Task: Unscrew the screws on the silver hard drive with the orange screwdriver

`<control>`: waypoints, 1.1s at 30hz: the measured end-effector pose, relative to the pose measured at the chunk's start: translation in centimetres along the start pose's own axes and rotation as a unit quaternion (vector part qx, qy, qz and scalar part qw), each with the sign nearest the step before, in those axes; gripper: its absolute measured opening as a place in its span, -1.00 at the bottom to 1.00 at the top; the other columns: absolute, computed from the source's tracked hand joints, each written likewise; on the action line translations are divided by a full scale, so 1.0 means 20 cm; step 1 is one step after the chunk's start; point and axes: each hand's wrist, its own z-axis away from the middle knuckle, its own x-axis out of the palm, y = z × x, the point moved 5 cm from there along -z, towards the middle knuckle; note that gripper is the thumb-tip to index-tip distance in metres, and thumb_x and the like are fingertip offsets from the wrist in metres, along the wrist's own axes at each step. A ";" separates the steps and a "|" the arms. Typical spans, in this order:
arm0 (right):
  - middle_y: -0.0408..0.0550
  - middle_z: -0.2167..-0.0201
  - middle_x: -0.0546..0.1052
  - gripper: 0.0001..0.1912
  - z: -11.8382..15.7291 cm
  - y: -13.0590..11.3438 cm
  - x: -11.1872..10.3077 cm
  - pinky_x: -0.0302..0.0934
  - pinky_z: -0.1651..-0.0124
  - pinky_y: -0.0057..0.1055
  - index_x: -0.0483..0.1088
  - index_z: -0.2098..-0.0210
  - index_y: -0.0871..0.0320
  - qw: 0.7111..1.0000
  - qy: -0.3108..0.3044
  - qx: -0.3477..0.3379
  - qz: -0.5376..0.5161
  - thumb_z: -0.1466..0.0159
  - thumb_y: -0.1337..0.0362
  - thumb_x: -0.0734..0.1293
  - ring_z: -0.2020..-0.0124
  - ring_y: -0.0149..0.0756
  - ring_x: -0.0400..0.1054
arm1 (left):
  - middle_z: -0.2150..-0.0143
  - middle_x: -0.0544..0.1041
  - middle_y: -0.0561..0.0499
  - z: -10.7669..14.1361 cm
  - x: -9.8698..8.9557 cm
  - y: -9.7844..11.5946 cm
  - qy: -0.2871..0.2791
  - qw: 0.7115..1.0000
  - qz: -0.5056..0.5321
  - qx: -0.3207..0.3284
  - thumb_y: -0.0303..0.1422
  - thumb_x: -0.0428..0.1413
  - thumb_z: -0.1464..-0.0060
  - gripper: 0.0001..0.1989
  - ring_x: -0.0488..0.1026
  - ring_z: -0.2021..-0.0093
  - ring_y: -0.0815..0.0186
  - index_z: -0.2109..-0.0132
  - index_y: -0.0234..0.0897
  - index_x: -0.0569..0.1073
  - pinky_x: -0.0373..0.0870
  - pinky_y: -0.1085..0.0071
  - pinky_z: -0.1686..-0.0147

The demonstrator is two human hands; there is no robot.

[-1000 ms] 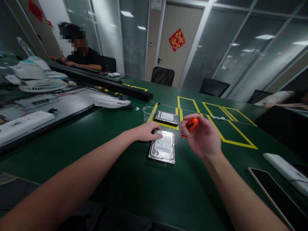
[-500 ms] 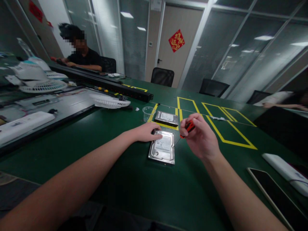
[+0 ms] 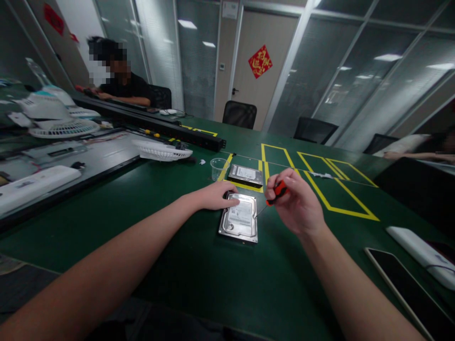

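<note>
A silver hard drive [image 3: 239,223] lies label side up on the green table. My left hand [image 3: 218,194] grips its upper left corner, with the thumb on the top face and the other fingers over the far edge, partly hidden. In my right hand [image 3: 296,201] is a red and black screwdriver [image 3: 279,190], its handle wrapped by closed fingers. The thin shaft slants down to the left, and its tip meets the drive's right edge. Just behind lies a second hard drive [image 3: 245,174] inside a yellow tape outline.
A clear plastic cup [image 3: 217,169] stands left of the second drive. Fan parts [image 3: 161,150] and a large flat panel [image 3: 103,154] fill the left side. A phone [image 3: 408,289] and a white power strip [image 3: 419,253] lie at right. A person [image 3: 124,90] sits across the table.
Both hands hold nearly the same pose. The screwdriver handle has turned slightly in my right hand; the hard drive stays in place.
</note>
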 end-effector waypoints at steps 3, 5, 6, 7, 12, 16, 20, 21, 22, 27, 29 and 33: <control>-0.14 0.37 0.47 -0.89 0.00 0.00 0.00 0.10 0.39 -0.34 0.35 0.33 0.04 1.000 0.006 0.011 0.002 -0.31 0.20 0.35 0.50 -0.39 0.21 | -0.05 0.58 -0.14 0.00 0.00 0.00 -0.004 1.000 -0.001 -0.001 -0.04 0.11 -0.25 -0.58 0.49 -0.03 0.11 -0.06 -0.24 0.51 0.37 0.23 -0.02; -0.12 0.38 0.47 -0.86 0.00 0.00 -0.01 0.11 0.39 -0.33 0.40 0.30 0.04 1.000 0.008 0.007 0.004 -0.34 0.13 0.31 0.50 -0.37 0.20 | -0.05 0.58 -0.14 0.00 0.00 0.00 -0.004 1.000 0.000 0.002 -0.05 0.10 -0.26 -0.58 0.49 -0.02 0.11 -0.06 -0.24 0.51 0.37 0.23 -0.02; -0.10 0.39 0.47 -0.80 -0.01 0.00 -0.01 0.12 0.38 -0.32 0.44 0.30 0.05 1.000 0.008 0.005 0.003 -0.35 0.10 0.28 0.49 -0.36 0.21 | -0.05 0.58 -0.14 0.00 0.00 0.00 -0.004 1.000 0.001 0.003 -0.05 0.10 -0.26 -0.59 0.49 -0.02 0.12 -0.06 -0.25 0.51 0.37 0.24 -0.02; -0.08 0.39 0.46 -0.75 -0.01 0.00 -0.01 0.13 0.37 -0.32 0.47 0.30 0.06 1.000 0.008 0.003 0.001 -0.36 0.09 0.25 0.49 -0.34 0.21 | -0.05 0.58 -0.14 0.00 0.00 0.00 -0.004 1.000 0.002 0.003 -0.05 0.10 -0.26 -0.59 0.49 -0.02 0.12 -0.06 -0.25 0.51 0.37 0.24 -0.02; -0.07 0.40 0.45 -0.76 -0.01 0.01 -0.02 0.13 0.36 -0.33 0.47 0.38 0.10 1.000 0.003 0.005 -0.016 -0.34 0.17 0.24 0.47 -0.35 0.23 | -0.06 0.57 -0.14 0.00 0.00 0.00 -0.004 1.000 0.004 0.000 -0.04 0.10 -0.25 -0.57 0.49 -0.03 0.11 -0.07 -0.25 0.51 0.37 0.23 -0.02; -0.10 0.38 0.46 -0.86 0.00 0.00 -0.01 0.15 0.35 -0.34 0.38 0.36 0.07 1.000 0.018 0.013 0.006 -0.31 0.18 0.31 0.44 -0.34 0.28 | -0.06 0.57 -0.15 0.00 0.00 0.00 -0.002 1.000 0.003 -0.001 -0.04 0.10 -0.25 -0.57 0.48 -0.04 0.10 -0.07 -0.25 0.51 0.36 0.22 -0.03; -0.14 0.37 0.47 -0.86 0.00 0.00 -0.01 0.13 0.38 -0.35 0.30 0.34 0.05 1.000 0.024 0.014 -0.001 -0.29 0.20 0.36 0.48 -0.37 0.25 | -0.06 0.57 -0.14 0.00 0.00 0.00 -0.001 1.000 0.003 0.002 -0.05 0.10 -0.25 -0.58 0.48 -0.04 0.10 -0.07 -0.24 0.51 0.36 0.22 -0.04; -0.14 0.37 0.47 -0.86 0.00 0.00 -0.01 0.12 0.39 -0.35 0.30 0.34 0.05 1.000 0.023 0.015 -0.005 -0.29 0.20 0.36 0.49 -0.38 0.23 | -0.06 0.57 -0.14 0.00 0.00 0.00 -0.001 1.000 0.002 0.004 -0.05 0.10 -0.25 -0.58 0.48 -0.04 0.10 -0.07 -0.25 0.51 0.36 0.22 -0.04; -0.14 0.37 0.48 -0.87 0.00 0.00 -0.01 0.12 0.39 -0.35 0.32 0.33 0.05 1.000 0.021 0.016 -0.009 -0.29 0.20 0.36 0.50 -0.39 0.22 | -0.06 0.57 -0.14 0.00 0.00 0.00 0.000 1.000 0.002 0.004 -0.04 0.10 -0.25 -0.58 0.49 -0.04 0.10 -0.07 -0.25 0.51 0.36 0.22 -0.03; -0.07 0.40 0.47 -0.74 -0.01 0.01 -0.02 0.15 0.37 -0.34 0.48 0.30 0.08 1.000 0.001 -0.004 -0.027 -0.37 0.13 0.22 0.49 -0.37 0.23 | -0.05 0.57 -0.13 0.00 0.00 -0.01 -0.001 1.000 0.003 -0.001 -0.04 0.11 -0.25 -0.58 0.49 -0.03 0.10 -0.07 -0.24 0.51 0.37 0.23 -0.03; -0.06 0.41 0.45 -0.72 -0.02 0.01 -0.02 0.16 0.37 -0.34 0.51 0.33 0.10 1.000 0.001 -0.004 -0.023 -0.37 0.15 0.22 0.48 -0.36 0.23 | -0.05 0.57 -0.14 0.00 0.00 -0.01 0.000 1.000 0.004 -0.001 -0.03 0.11 -0.25 -0.57 0.49 -0.03 0.11 -0.07 -0.24 0.51 0.37 0.23 -0.03; -0.08 0.39 0.45 -0.81 -0.01 0.01 -0.02 0.18 0.34 -0.34 0.48 0.35 0.09 1.000 0.006 0.009 -0.004 -0.33 0.18 0.29 0.43 -0.35 0.29 | -0.05 0.57 -0.13 0.00 0.01 -0.01 0.000 1.000 0.006 0.004 -0.03 0.11 -0.26 -0.58 0.49 -0.03 0.11 -0.07 -0.23 0.51 0.37 0.24 -0.03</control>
